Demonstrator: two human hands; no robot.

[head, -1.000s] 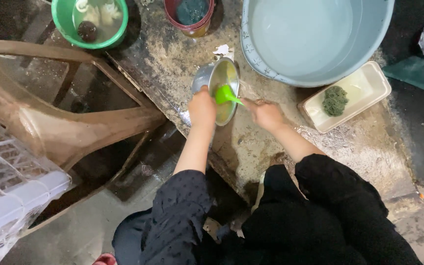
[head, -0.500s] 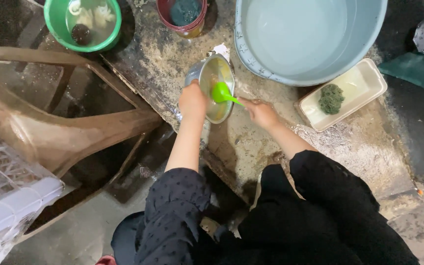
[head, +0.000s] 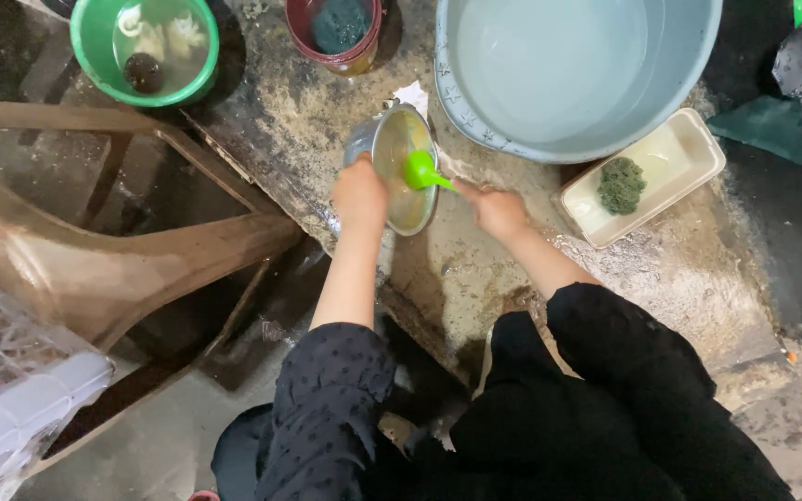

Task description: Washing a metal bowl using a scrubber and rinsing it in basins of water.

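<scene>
Below, hands (head: 360, 193) (head: 498, 210), round steel bowl (head: 399, 167), green plastic ladle (head: 422, 173)

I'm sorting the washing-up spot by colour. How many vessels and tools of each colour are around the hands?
Green: 2, the green bowl and green ladle
Metal: 1, the steel pot
Grey-blue: 1, the large basin
Dark red: 1, the maroon cup
Cream: 1, the tray with a scrubber
Total: 6

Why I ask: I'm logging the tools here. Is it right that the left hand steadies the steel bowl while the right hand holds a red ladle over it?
Not quite: the ladle is bright green, not red. The head view shows the left hand steadying the steel bowl and the right hand holding the ladle over it.
</scene>
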